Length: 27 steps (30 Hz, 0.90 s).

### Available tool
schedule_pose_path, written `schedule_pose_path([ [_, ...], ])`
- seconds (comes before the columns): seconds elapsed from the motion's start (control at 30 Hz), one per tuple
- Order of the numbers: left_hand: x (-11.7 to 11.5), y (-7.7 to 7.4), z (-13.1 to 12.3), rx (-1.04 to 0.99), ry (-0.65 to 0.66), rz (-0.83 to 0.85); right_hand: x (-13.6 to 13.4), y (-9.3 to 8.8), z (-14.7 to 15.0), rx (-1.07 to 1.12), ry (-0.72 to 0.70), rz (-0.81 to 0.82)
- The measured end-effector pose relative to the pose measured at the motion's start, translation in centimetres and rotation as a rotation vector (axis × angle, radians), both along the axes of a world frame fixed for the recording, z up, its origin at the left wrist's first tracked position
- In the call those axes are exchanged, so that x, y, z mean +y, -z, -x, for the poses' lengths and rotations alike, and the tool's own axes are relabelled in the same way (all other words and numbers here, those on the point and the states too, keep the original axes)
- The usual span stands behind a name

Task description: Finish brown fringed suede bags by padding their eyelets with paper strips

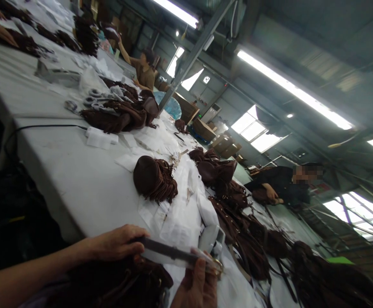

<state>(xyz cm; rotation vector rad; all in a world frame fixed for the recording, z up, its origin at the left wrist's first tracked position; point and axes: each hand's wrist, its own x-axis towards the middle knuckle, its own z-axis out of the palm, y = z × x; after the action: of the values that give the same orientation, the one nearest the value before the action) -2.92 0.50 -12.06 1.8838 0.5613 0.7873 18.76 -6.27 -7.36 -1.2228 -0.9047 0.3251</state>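
Note:
My left hand grips one end of a long flat grey strip, fingers curled over it. My right hand pinches the strip's other end, where a small metal ring fitting shows. Both hands hover over a dark brown leather piece lying at the table's near edge. The view is strongly tilted.
A long white table carries piles of brown leather parts, white paper sheets, scissors and a white box with a black cable. Two other people sit further along: one far back, one leaning on the table.

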Motion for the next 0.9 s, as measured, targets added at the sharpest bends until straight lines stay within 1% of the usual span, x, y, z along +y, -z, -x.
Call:
schedule_pose_path([
  [0.03, -0.1, 0.5, -0.5, -0.002, -0.008, -0.013, -0.2, -0.3, 0.1, 0.016, 0.049, -0.009],
  [0.1, -0.3, 1.7, -1.3, 0.000, -0.102, -0.048, -0.7, -1.0, 0.3, 0.063, 0.112, -0.017],
  [0.17, -0.4, 3.0, -1.4, 0.009, -0.156, -0.030, -1.1, -1.5, 0.5, 0.147, 0.106, -0.030],
  [0.27, -0.2, 4.2, -0.6, -0.021, -0.113, 0.061, -1.4, -1.7, 0.5, 0.326, 0.088, -0.070],
  [0.4, 0.4, 4.6, 0.9, -0.048, -0.108, 0.079, -1.4, -1.6, 0.0, 0.432, 0.191, -0.068],
  [0.47, 0.5, 4.5, 1.3, -0.061, -0.095, 0.090, -1.4, -1.5, -0.3, 0.427, 0.247, -0.055],
  [0.57, 0.4, 4.3, 1.6, -0.053, -0.074, 0.130, -1.5, -1.9, -0.6, 0.353, 0.258, -0.044],
  [0.63, 0.3, 3.5, 1.7, 0.003, -0.107, 0.161, -1.7, -2.4, -0.6, 0.273, 0.237, -0.033],
  [0.7, 0.2, 1.8, 1.6, 0.058, -0.153, 0.152, -2.0, -3.2, -0.3, 0.177, 0.233, 0.002],
  [0.77, 0.2, -1.0, 1.0, 0.062, -0.168, 0.084, -2.3, -4.2, 0.3, 0.077, 0.255, 0.065],
  [0.83, 0.1, -4.4, -0.2, 0.012, -0.127, -0.018, -2.5, -5.1, 1.1, 0.000, 0.260, 0.136],
  [0.9, -0.1, -7.5, -1.9, -0.026, -0.049, -0.105, -2.6, -5.6, 1.7, -0.031, 0.255, 0.188],
])
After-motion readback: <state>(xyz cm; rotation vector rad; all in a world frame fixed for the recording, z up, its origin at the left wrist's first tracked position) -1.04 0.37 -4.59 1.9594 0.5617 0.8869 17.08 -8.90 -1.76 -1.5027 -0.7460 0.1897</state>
